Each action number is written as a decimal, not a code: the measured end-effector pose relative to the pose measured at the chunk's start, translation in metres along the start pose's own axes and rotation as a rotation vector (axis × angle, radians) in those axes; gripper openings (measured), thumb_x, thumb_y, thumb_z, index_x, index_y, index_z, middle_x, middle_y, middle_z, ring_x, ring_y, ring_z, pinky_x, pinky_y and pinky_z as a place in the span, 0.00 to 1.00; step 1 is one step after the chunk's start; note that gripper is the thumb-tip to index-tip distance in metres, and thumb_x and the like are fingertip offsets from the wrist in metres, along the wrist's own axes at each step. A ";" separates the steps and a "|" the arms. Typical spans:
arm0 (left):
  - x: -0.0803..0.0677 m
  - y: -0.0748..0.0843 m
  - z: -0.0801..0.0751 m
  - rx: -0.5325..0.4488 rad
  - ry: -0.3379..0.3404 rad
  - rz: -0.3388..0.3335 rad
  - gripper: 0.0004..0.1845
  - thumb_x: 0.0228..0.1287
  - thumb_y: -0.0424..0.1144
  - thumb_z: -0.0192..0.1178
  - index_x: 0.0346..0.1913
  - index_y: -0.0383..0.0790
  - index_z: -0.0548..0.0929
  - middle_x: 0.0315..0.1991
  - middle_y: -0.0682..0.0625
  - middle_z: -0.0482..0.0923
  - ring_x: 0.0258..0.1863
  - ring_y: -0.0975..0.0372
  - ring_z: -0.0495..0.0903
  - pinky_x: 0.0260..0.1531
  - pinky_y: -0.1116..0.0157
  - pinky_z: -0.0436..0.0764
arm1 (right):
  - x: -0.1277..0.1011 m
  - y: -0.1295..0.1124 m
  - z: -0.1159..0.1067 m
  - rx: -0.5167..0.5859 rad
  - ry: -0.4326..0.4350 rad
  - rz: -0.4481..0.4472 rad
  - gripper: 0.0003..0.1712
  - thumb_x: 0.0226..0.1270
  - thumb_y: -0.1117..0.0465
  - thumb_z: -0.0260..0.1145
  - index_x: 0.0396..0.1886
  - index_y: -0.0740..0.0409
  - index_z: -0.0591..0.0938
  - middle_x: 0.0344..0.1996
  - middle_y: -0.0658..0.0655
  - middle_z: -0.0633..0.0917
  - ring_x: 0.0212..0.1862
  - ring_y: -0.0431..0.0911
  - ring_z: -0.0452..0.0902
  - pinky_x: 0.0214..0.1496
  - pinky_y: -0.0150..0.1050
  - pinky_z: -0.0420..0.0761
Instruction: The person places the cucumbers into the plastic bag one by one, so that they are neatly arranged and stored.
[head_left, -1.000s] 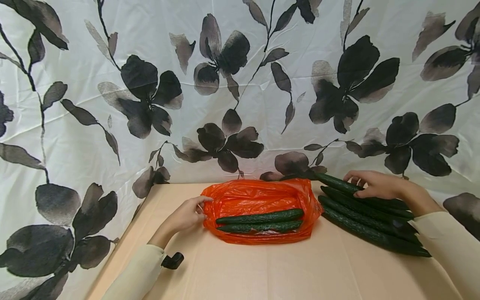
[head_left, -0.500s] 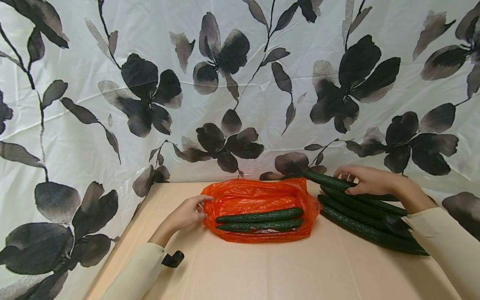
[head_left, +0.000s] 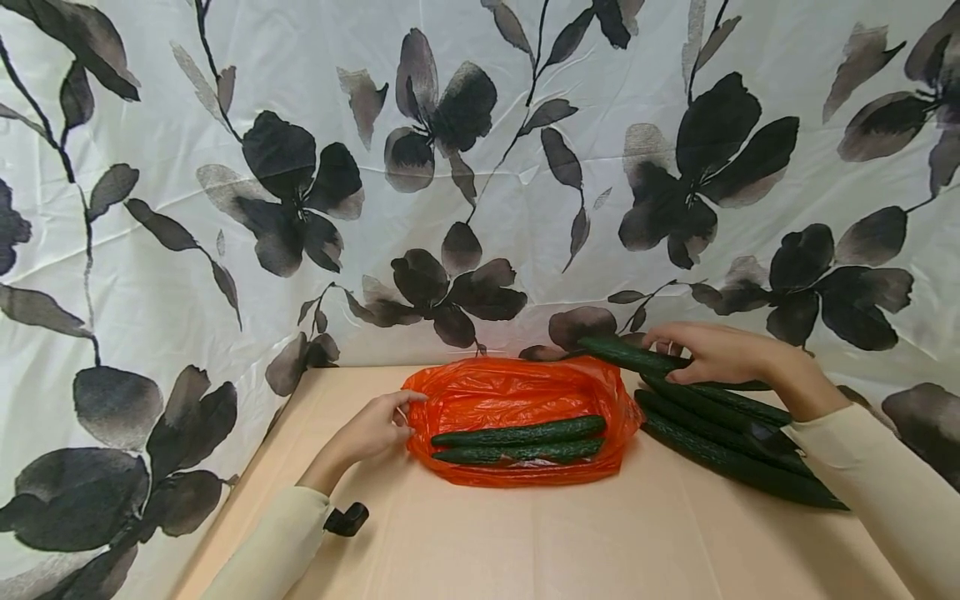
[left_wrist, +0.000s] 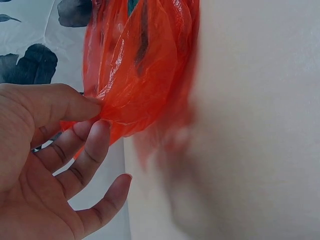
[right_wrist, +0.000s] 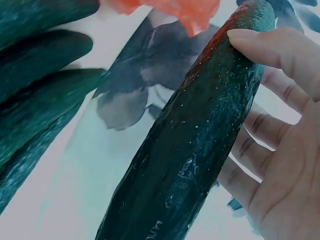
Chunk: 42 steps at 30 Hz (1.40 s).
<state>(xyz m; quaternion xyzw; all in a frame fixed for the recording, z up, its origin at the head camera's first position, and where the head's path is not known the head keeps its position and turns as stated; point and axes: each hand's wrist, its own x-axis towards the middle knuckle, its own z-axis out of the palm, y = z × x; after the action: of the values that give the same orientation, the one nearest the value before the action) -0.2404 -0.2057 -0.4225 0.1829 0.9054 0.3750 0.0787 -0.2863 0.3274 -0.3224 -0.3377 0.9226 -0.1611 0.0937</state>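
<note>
Pinching the edge of an orange-red plastic bag [head_left: 510, 383], the left hand [head_left: 367, 433] has its thumb pressed to the film at the bag's left end; the other fingers curve loosely apart, and the one behind the thumb is partly hidden. Two cucumbers [head_left: 517, 433] lie side by side in the bag's near part; in the left wrist view only a dark green trace of the contents shows at the top edge.

The right hand [head_left: 738, 354] holds a cucumber [head_left: 626, 354] near the bag's far right corner, its thumb on one side and its fingers bent behind. The fingertips are out of sight behind the cucumber, and its lower end is cut off in the right wrist view. Whether its tip touches the bag cannot be told.

More cucumbers [head_left: 727, 454] lie slantwise together on the table [head_left: 480, 542], right of the bag; the right forearm and sleeve [head_left: 862, 467] cover part of them, so their number is hard to count. A small black object [head_left: 347, 520] sits beside the left cuff, its details too dark to make out. Behind hangs a flower-patterned cloth [head_left: 300, 50], cut off at the top.
</note>
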 end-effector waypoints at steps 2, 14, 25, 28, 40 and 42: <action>0.000 0.000 -0.001 0.003 0.000 0.002 0.30 0.54 0.19 0.60 0.65 0.30 0.77 0.37 0.44 0.77 0.33 0.57 0.76 0.31 0.67 0.77 | 0.003 -0.007 0.000 -0.007 -0.001 -0.006 0.29 0.64 0.58 0.72 0.64 0.53 0.76 0.50 0.49 0.82 0.49 0.45 0.77 0.49 0.47 0.82; -0.003 -0.002 -0.003 0.011 -0.012 0.010 0.30 0.54 0.19 0.60 0.64 0.31 0.77 0.36 0.45 0.77 0.33 0.58 0.75 0.31 0.67 0.77 | 0.027 -0.053 0.000 -0.052 0.003 -0.089 0.27 0.63 0.63 0.71 0.62 0.52 0.78 0.46 0.46 0.80 0.47 0.43 0.76 0.52 0.48 0.80; -0.004 -0.004 -0.004 0.007 -0.025 0.024 0.30 0.55 0.19 0.60 0.65 0.31 0.77 0.37 0.46 0.76 0.33 0.58 0.76 0.31 0.67 0.77 | 0.053 -0.089 0.004 -0.075 -0.021 -0.123 0.26 0.61 0.61 0.73 0.60 0.45 0.78 0.46 0.46 0.80 0.49 0.44 0.76 0.53 0.48 0.79; -0.005 -0.005 -0.005 0.007 -0.026 0.029 0.30 0.54 0.19 0.60 0.65 0.31 0.77 0.37 0.46 0.76 0.33 0.58 0.76 0.31 0.67 0.77 | 0.060 -0.097 0.006 -0.083 -0.027 -0.147 0.26 0.61 0.61 0.73 0.60 0.45 0.79 0.44 0.46 0.80 0.46 0.44 0.75 0.51 0.46 0.78; -0.005 -0.005 -0.006 0.010 -0.026 0.031 0.30 0.54 0.19 0.60 0.64 0.30 0.77 0.36 0.46 0.76 0.33 0.58 0.75 0.32 0.67 0.77 | 0.090 -0.124 0.010 -0.112 -0.054 -0.246 0.26 0.61 0.59 0.72 0.60 0.46 0.79 0.45 0.45 0.80 0.46 0.45 0.76 0.51 0.45 0.77; -0.005 -0.005 -0.006 0.016 -0.026 0.032 0.30 0.54 0.19 0.60 0.64 0.30 0.77 0.36 0.46 0.76 0.33 0.58 0.75 0.32 0.67 0.77 | 0.094 -0.128 0.011 -0.111 -0.064 -0.251 0.25 0.62 0.58 0.71 0.60 0.46 0.79 0.46 0.45 0.81 0.47 0.44 0.76 0.52 0.45 0.77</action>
<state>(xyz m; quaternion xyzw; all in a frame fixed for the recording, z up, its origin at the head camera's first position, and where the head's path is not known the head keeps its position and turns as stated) -0.2390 -0.2145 -0.4218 0.2027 0.9042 0.3667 0.0830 -0.2788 0.1714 -0.2926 -0.4602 0.8771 -0.1097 0.0832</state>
